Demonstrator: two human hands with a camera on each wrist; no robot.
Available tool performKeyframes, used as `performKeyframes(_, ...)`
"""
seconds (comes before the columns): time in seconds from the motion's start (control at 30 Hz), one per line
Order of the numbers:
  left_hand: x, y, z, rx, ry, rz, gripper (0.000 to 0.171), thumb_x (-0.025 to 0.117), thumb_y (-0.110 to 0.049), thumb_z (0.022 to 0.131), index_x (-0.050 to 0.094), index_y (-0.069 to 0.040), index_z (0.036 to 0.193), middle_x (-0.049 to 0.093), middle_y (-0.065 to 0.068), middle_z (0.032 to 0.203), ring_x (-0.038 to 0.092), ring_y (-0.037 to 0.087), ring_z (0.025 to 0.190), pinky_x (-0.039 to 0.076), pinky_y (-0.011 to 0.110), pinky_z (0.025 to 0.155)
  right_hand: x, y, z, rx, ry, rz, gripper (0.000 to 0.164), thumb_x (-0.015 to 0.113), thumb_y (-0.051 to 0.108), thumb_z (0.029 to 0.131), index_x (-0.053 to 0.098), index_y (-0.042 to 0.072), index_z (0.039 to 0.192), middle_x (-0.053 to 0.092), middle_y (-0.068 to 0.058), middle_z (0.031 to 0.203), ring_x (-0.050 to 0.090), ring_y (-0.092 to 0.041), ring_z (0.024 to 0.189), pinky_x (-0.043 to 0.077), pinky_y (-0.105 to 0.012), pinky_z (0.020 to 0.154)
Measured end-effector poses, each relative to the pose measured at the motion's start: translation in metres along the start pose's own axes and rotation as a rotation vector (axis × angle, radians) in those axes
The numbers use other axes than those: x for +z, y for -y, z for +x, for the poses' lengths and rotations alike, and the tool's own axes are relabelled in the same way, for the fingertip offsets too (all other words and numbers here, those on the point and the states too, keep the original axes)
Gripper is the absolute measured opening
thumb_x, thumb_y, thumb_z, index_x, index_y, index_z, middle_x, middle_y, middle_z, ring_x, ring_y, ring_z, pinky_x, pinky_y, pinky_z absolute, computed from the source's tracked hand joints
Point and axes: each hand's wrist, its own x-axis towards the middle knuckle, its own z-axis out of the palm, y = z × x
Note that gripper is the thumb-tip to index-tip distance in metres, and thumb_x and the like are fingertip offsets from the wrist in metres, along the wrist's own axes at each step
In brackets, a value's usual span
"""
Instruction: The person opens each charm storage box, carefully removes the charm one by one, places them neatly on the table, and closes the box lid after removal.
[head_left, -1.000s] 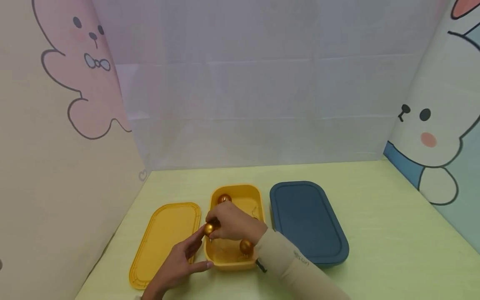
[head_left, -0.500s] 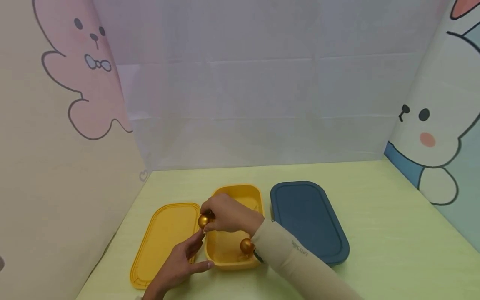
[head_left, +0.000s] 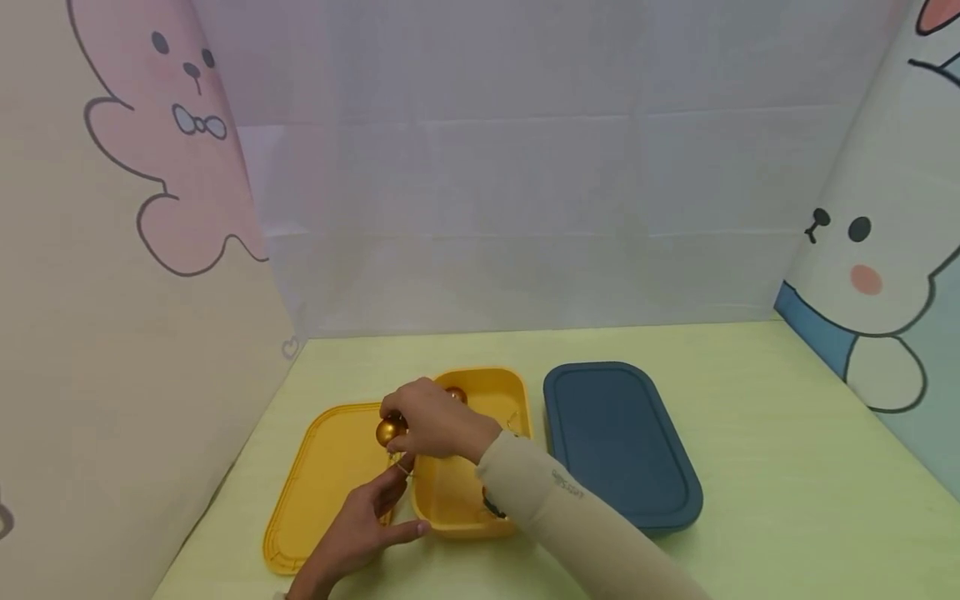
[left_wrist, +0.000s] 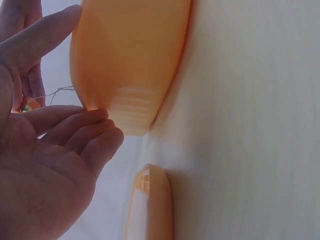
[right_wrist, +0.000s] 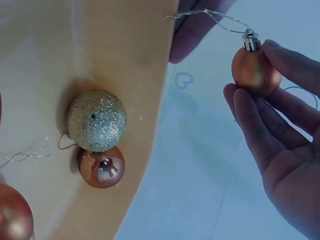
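Observation:
My right hand (head_left: 435, 417) pinches a small matte gold Christmas bauble (head_left: 390, 432) above the left rim of a yellow box (head_left: 465, 531). From its silver cap, a thin string loop (right_wrist: 215, 15) trails toward the left hand. In the right wrist view, a glittery bauble (right_wrist: 97, 120) and a shiny copper one (right_wrist: 102, 167) lie in the box, with part of a matte one (right_wrist: 12, 215) at the frame edge. My left hand (head_left: 356, 525) rests against the box's near left corner. Its fingers are extended along the outer wall (left_wrist: 130, 55), thumb at the rim.
A flat yellow lid (head_left: 322, 483) lies on the table left of the box, partly under the left hand. To the right stands a container with a dark blue lid (head_left: 615, 442). Pale green tabletop (head_left: 787, 467) extends to the right, and a white sheet hangs behind.
My right hand has moved left and slightly up with the bauble, from inside the yellow box's left edge to beyond it. The left hand stays in place.

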Motion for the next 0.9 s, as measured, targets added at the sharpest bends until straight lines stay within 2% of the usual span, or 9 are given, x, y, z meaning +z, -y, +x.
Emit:
performKeyframes(0.17, 0.000, 0.000, 0.001, -0.004, 0.002, -0.014, 0.089, 0.084, -0.030, 0.082, 0.038, -0.006, 0.154, 0.037, 0.016, 0.161, 0.038, 0.039, 0.148, 0.038, 0.048, 0.117, 0.007, -0.002, 0.006, 0.036, 0.003, 0.032, 0.032, 0.078, 0.025, 0.089, 0.070, 0.011, 0.117, 0.073, 0.001, 0.106, 0.064, -0.005, 0.085, 0.051, -0.010, 0.071)
performKeyframes(0.33, 0.000, 0.000, 0.001, 0.012, 0.010, 0.007, 0.090, 0.084, -0.032, 0.081, 0.038, -0.005, 0.154, 0.038, 0.014, 0.161, 0.038, 0.038, 0.148, 0.039, 0.047, 0.117, 0.014, 0.000, 0.013, 0.058, 0.007, 0.056, 0.032, 0.079, 0.026, 0.088, 0.069, 0.011, 0.114, 0.072, 0.001, 0.104, 0.062, -0.004, 0.083, 0.051, -0.010, 0.070)
performKeyframes(0.57, -0.002, 0.001, -0.001, 0.026, 0.007, 0.025, 0.089, 0.083, -0.030, 0.082, 0.037, -0.007, 0.155, 0.038, 0.010, 0.161, 0.039, 0.033, 0.147, 0.040, 0.046, 0.116, 0.023, 0.018, 0.030, 0.051, 0.006, 0.008, 0.032, 0.081, 0.028, 0.086, 0.070, 0.013, 0.112, 0.072, 0.004, 0.100, 0.058, -0.002, 0.079, 0.047, -0.009, 0.067)
performKeyframes(0.67, -0.003, 0.001, -0.002, 0.037, 0.005, 0.031, 0.087, 0.083, -0.030, 0.083, 0.039, -0.004, 0.153, 0.041, 0.014, 0.159, 0.042, 0.036, 0.145, 0.042, 0.047, 0.115, 0.028, 0.027, 0.036, 0.052, 0.013, -0.008, 0.031, 0.080, 0.027, 0.087, 0.070, 0.013, 0.112, 0.072, 0.005, 0.100, 0.059, -0.002, 0.079, 0.047, -0.008, 0.067)
performKeyframes(0.8, -0.003, 0.001, -0.003, 0.052, 0.005, 0.045, 0.080, 0.081, -0.029, 0.084, 0.045, 0.000, 0.149, 0.045, 0.020, 0.155, 0.046, 0.039, 0.142, 0.047, 0.046, 0.112, 0.034, 0.036, 0.038, 0.042, 0.009, -0.026, 0.021, 0.080, 0.024, 0.087, 0.070, 0.015, 0.103, 0.071, 0.007, 0.092, 0.058, -0.001, 0.074, 0.045, -0.008, 0.062)
performKeyframes(0.9, -0.004, 0.002, -0.004, 0.069, 0.006, 0.043, 0.076, 0.082, -0.029, 0.084, 0.048, -0.003, 0.147, 0.049, 0.017, 0.153, 0.048, 0.029, 0.141, 0.049, 0.031, 0.112, 0.039, 0.041, 0.040, 0.031, 0.006, -0.047, 0.013, 0.078, 0.021, 0.088, 0.066, 0.017, 0.090, 0.063, 0.009, 0.078, 0.052, -0.001, 0.065, 0.039, -0.009, 0.055)
